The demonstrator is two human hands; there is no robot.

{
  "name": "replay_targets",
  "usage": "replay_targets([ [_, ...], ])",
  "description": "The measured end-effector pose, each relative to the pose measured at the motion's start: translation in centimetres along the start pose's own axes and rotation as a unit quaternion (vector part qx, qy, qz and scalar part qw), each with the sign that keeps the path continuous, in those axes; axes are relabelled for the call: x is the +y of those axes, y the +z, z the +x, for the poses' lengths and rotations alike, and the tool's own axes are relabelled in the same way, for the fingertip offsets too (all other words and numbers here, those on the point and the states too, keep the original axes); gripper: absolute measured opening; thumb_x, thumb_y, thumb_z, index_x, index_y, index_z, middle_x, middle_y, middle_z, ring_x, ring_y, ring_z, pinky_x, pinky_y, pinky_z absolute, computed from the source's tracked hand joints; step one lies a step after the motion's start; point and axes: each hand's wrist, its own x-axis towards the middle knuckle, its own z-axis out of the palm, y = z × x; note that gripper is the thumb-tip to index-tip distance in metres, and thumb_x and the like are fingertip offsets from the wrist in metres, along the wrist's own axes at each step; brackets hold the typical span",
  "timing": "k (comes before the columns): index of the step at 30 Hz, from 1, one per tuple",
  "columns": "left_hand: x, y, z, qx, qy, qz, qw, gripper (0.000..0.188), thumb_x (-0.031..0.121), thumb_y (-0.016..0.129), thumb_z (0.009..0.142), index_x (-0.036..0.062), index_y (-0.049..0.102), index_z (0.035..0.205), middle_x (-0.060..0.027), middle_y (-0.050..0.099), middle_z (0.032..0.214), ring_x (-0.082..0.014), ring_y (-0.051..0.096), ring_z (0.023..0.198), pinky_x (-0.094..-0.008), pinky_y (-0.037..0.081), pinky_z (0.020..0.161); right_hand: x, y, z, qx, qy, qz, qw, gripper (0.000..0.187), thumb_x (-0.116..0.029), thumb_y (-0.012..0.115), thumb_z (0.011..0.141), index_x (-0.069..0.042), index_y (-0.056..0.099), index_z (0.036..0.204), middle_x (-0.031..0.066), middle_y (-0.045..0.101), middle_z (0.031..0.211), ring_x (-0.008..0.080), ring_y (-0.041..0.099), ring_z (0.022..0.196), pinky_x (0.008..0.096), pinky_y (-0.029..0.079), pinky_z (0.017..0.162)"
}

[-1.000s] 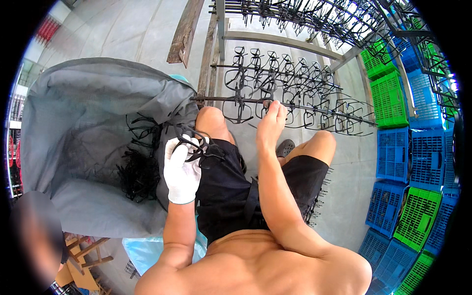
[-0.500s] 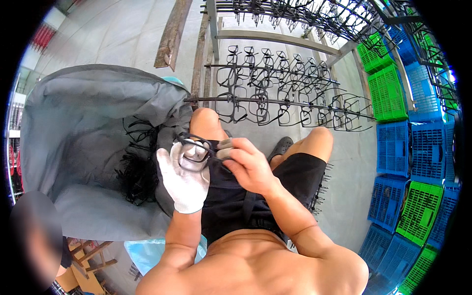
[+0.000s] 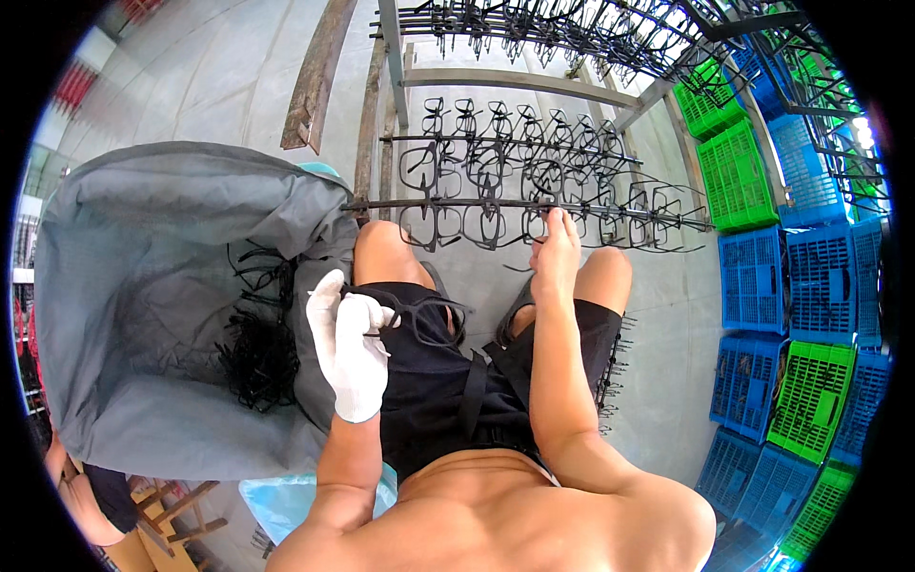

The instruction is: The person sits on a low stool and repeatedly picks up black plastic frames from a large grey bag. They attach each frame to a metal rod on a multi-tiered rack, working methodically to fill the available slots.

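Observation:
My left hand [image 3: 349, 357], in a white glove, is closed around one end of a black eyeglass frame [image 3: 416, 311]. The frame sticks out to the right over my lap. My right hand [image 3: 557, 255] is stretched forward to the near rod [image 3: 519, 203] of the rack. Its fingers are closed at a black eyeglass frame [image 3: 545, 179] hanging there; the exact grip is partly hidden. More black frames hang along this rod on both sides of my right hand.
A large grey cloth-lined bin [image 3: 143, 315] stands at my left, with a heap of black frames [image 3: 257, 357] inside. Green crates [image 3: 739, 176] and blue crates [image 3: 753, 281] are stacked at the right. A wooden post [image 3: 322, 76] rises ahead, and another person [image 3: 95, 496] is at lower left.
My right hand has left the eyeglass frame in my left hand and reached forward to the rod. My left hand has turned and closed on its frame.

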Motion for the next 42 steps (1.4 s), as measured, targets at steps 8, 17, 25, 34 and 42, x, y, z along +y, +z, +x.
replay_targets([
  [8, -0.4, 0.2, 0.5, -0.040, -0.020, -0.022, 0.999, 0.030, 0.009, 0.039, 0.093, 0.0049, 0.043, 0.123, -0.0005, 0.040, 0.063, -0.0135, 0.045, 0.062, -0.0329, 0.047, 0.062, 1.1, 0.4, 1.3, 0.044, -0.060, -0.019, 0.997, 0.031, -0.022, 0.044, 0.091, 0.004, 0.060, 0.087, 0.0092, 0.055, 0.092, 0.0200, 0.051, 0.085, 0.0304, 0.039, 0.081],
  [17, -0.1, -0.1, 0.6, -0.051, -0.051, -0.069, 0.995, 0.025, 0.008, 0.040, 0.092, 0.0050, 0.048, 0.116, -0.0011, 0.040, 0.063, -0.0146, 0.046, 0.061, -0.0340, 0.047, 0.062, -1.4, -1.7, 2.7, -0.068, 0.098, 0.029, 0.992, 0.051, -0.045, 0.047, 0.088, 0.003, 0.059, 0.101, 0.0089, 0.056, 0.083, 0.0138, 0.045, 0.056, 0.0280, 0.047, 0.048],
  [25, -0.5, -0.4, 0.3, -0.035, -0.071, -0.094, 0.992, 0.023, 0.003, 0.044, 0.091, 0.0013, 0.048, 0.113, -0.0049, 0.051, 0.069, -0.0148, 0.053, 0.065, -0.0304, 0.048, 0.066, -2.7, -2.1, 5.4, -0.039, -0.095, -0.328, 0.939, 0.051, -0.045, 0.049, 0.090, 0.005, 0.059, 0.099, 0.0153, 0.060, 0.090, 0.0210, 0.053, 0.074, 0.0368, 0.045, 0.067],
  [34, -1.2, -3.2, 1.8, -0.141, 0.016, 0.055, 0.988, 0.024, 0.010, 0.045, 0.093, -0.0025, 0.052, 0.112, -0.0078, 0.062, 0.092, -0.0124, 0.058, 0.085, -0.0235, 0.044, 0.077, -6.7, -1.9, -11.3, -0.650, 0.101, -0.123, 0.743, 0.032, -0.027, 0.048, 0.090, 0.004, 0.054, 0.095, 0.0094, 0.062, 0.080, 0.0147, 0.053, 0.058, 0.0265, 0.043, 0.055],
  [42, -8.6, -26.5, 13.4, 0.191, -0.052, 0.736, 0.647, 0.039, 0.024, 0.055, 0.076, 0.0037, 0.059, 0.109, -0.0208, 0.058, 0.111, -0.0377, 0.054, 0.105, -0.0415, 0.043, 0.090, -10.3, -9.2, -4.8, -0.137, -0.100, 0.355, 0.919, 0.032, -0.032, 0.049, 0.093, -0.016, 0.047, 0.122, -0.0002, 0.054, 0.084, 0.0078, 0.038, 0.054, 0.0232, 0.030, 0.051],
])
